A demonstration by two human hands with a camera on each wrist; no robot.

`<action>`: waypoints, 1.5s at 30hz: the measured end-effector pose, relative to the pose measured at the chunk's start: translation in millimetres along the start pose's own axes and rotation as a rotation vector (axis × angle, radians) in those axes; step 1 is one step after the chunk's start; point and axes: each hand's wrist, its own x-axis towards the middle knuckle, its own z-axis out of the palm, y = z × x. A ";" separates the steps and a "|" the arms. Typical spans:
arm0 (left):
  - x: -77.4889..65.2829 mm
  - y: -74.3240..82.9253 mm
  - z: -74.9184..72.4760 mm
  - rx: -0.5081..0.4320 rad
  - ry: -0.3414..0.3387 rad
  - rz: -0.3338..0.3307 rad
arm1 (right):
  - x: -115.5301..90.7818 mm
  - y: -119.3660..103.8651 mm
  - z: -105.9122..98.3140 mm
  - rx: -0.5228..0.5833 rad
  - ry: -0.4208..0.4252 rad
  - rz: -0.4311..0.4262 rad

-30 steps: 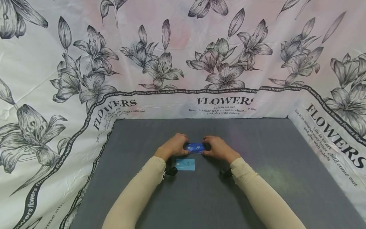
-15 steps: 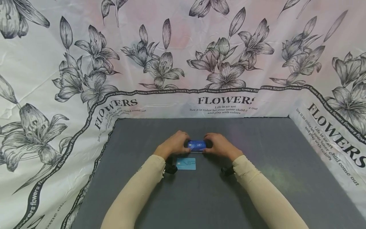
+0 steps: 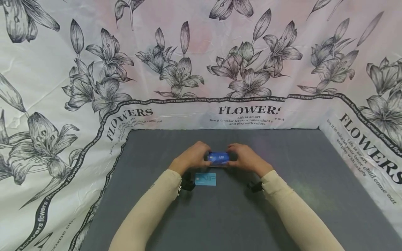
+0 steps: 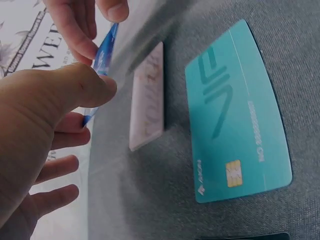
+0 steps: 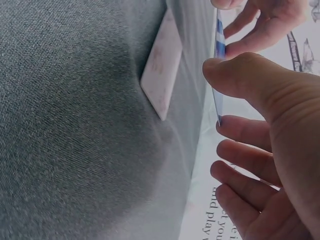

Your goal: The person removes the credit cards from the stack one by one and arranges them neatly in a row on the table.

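A blue VIP card (image 3: pixel 218 158) is held by its two short ends between both hands, raised off the table. My left hand (image 3: pixel 193 157) pinches its left end between thumb and index finger; the other fingers spread loosely. At the right end, my right hand (image 3: pixel 246 159) pinches it the same way. Below the card, a pale pinkish flat piece (image 4: pixel 149 97) with blurred lettering lies on the table, apart from the fingers. Closer to the person lies a teal VIP card (image 3: pixel 205 179) with a gold chip, flat and face up, near the left wrist.
The dark grey table (image 3: pixel 216 216) stretches around the hands. White cloth (image 3: pixel 179 116) printed with flowers and lettering borders its back and sides. Each wrist carries a small black device, the left one (image 3: pixel 187 184) close to the teal card.
Both hands have lifted the blue card a little up and away, and more of the pale piece's edge shows beneath it. The view has shifted slightly; the teal card stays put on the table.
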 end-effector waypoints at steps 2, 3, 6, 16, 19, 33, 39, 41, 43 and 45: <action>0.3 1.9 -0.5 0.011 -0.001 0.004 | -2.5 -1.3 -2.8 0.000 -0.005 0.006; 0.2 3.5 -1.3 0.012 -0.003 0.006 | -3.8 -2.1 -4.6 0.004 -0.009 0.009; -0.4 8.2 -3.2 0.015 -0.001 0.019 | -8.0 -3.1 -9.5 0.004 -0.009 0.007; -2.4 25.8 -4.7 0.044 -0.005 0.069 | -24.9 -2.6 -17.3 -0.025 -0.003 -0.005; -2.4 30.5 -3.1 0.050 -0.006 0.082 | -31.5 -2.5 -18.3 -0.023 -0.012 -0.001; -1.8 49.1 12.4 0.114 -0.036 0.114 | -58.3 3.8 -16.2 -0.045 0.005 -0.017; -5.1 58.1 18.4 0.175 -0.015 0.143 | -68.4 6.1 -10.8 -0.031 0.006 -0.023; -5.7 60.0 20.9 0.189 -0.006 0.149 | -71.3 6.3 -8.9 -0.029 -0.002 -0.016; -6.0 61.1 23.7 0.200 -0.001 0.151 | -73.8 6.0 -7.3 -0.028 -0.009 -0.011; -6.2 61.9 26.1 0.207 0.001 0.156 | -75.8 5.3 -5.8 -0.023 -0.010 -0.013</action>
